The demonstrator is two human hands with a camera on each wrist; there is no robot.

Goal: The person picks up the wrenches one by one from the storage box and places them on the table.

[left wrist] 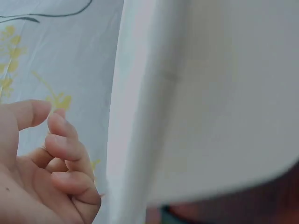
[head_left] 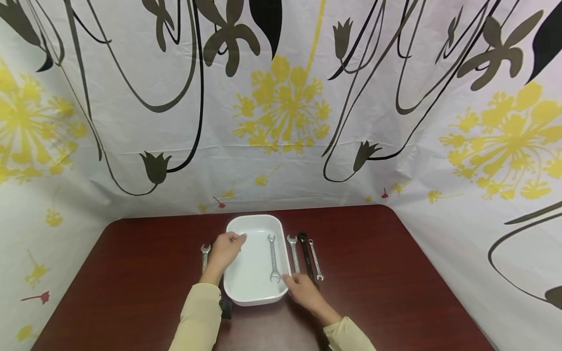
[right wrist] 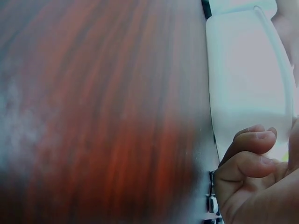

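A white rectangular tray [head_left: 250, 265] sits on the table with a silver double open-ended wrench [head_left: 273, 258] lying along its right side. My left hand [head_left: 225, 251] is over the tray's left rim, fingers loosely bent; in the left wrist view nothing shows between thumb and fingers. At the right rim's near part is my right hand [head_left: 303, 291], fingertips close to the wrench's lower end; I cannot tell whether they touch the rim. In the right wrist view its bent fingers [right wrist: 252, 154] appear beside the tray wall [right wrist: 247, 79], with nothing visibly held.
Right of the tray lie a silver wrench [head_left: 294, 256], a black wrench [head_left: 307, 256] and a smaller silver wrench [head_left: 315, 261]. Another silver wrench [head_left: 205, 253] lies left. A black object [head_left: 226, 309] shows by the left sleeve. Patterned cloth [head_left: 281, 180] hangs behind the dark red table [head_left: 373, 273].
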